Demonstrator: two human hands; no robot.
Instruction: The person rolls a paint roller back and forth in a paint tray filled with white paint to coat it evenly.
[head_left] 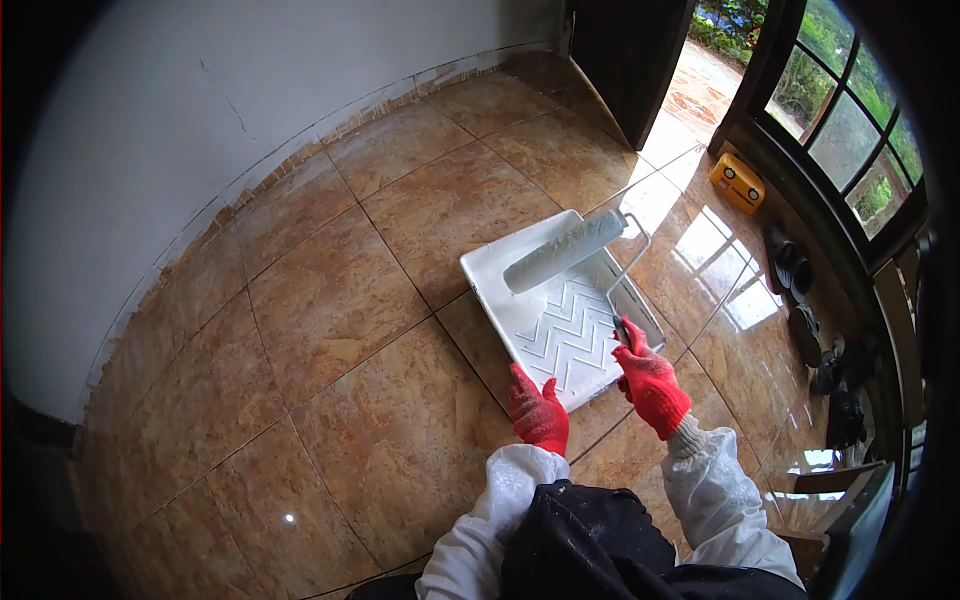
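gripping roller [565,252] by handle [620,325], right hand's [655,388] fingers wrapped tight; left hand's [540,412] fingers pinch tray [580,350] corner; load evenly.

Roller [565,252] over tray [570,345] on flr [340,360]; wall [200,140] to L, shoes [804,335] to R.

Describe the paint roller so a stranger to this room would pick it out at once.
On the brown tiled floor, find the white paint tray with zigzag ridges. Across its far end, the paint roller is the long, pale cylinder on a bent wire frame, its handle in the red-gloved right hand. That round shape sets it apart from the ridged tray beneath.
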